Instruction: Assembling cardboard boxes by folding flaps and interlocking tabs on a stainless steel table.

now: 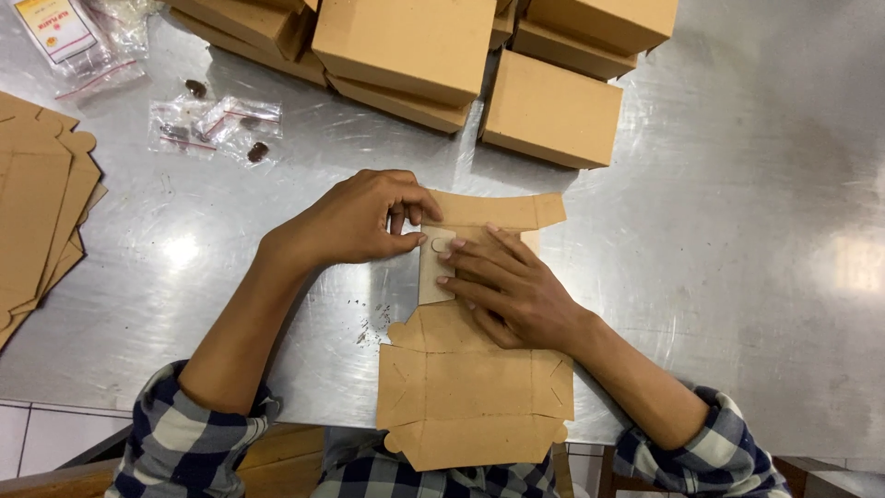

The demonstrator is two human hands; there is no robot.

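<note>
A flat cardboard box blank (475,387) lies on the metal table (737,231), under both hands. The right hand (512,290) presses flat, fingers spread, on its folded flap. The left hand (364,219) pinches that flap's edge. Beyond the hands sit finished boxes (410,46); left of them, small plastic bags (217,124).

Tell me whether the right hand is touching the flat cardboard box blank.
Touching. The head view shows the right hand lying flat, fingers spread, on the cardboard blank, pressing it onto the metal table.
</note>
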